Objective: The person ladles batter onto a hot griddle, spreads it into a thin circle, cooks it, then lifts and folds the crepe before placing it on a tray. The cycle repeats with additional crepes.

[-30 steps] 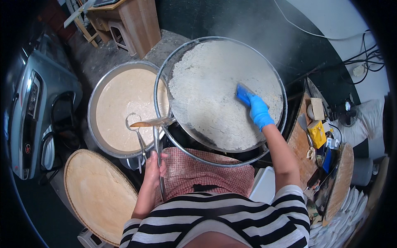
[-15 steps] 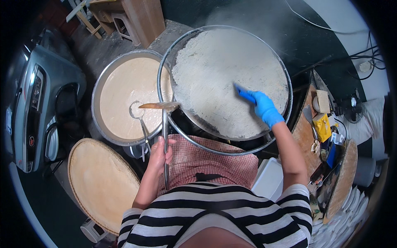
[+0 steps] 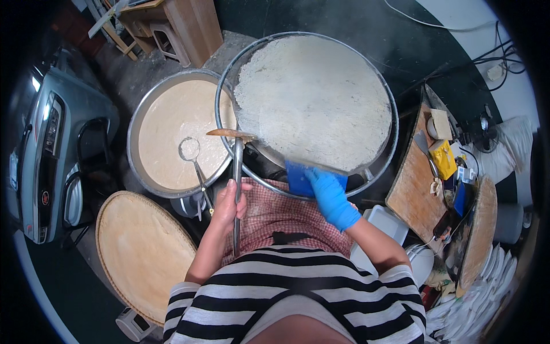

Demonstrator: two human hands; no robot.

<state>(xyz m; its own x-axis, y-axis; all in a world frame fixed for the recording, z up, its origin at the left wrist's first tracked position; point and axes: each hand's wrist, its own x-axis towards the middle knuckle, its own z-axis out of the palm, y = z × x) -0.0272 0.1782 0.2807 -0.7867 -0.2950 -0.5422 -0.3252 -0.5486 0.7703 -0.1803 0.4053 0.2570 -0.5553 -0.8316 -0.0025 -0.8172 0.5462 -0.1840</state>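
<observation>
In my bare left hand [image 3: 228,205] the metal handle of a T-shaped batter spreader [image 3: 236,172] is gripped. Its brown crosspiece lies over the left rim of a round griddle [image 3: 395,117]. Most of the griddle is covered by a pale, thin, crumbly layer [image 3: 315,97], with faint steam above. My right hand [image 3: 333,200], in a blue glove, is closed on a blue scraper [image 3: 297,179] at the griddle's near edge, its broad face showing. To the left stands a large metal pot [image 3: 134,152] of beige batter [image 3: 172,123], with a ladle [image 3: 200,175] resting in it.
A round woven tray [image 3: 143,252] with a pale surface sits lower left. A grey-blue vehicle-like body [image 3: 74,120] is far left. On the right, a wooden board [image 3: 407,189], a yellow packet [image 3: 442,159] and stacked white bags [image 3: 481,301] crowd together. A white container [image 3: 389,222] stands beside my right forearm.
My right hand has drawn the scraper from the middle of the griddle to its near edge and turned it broadside. My left hand with the spreader has shifted slightly right.
</observation>
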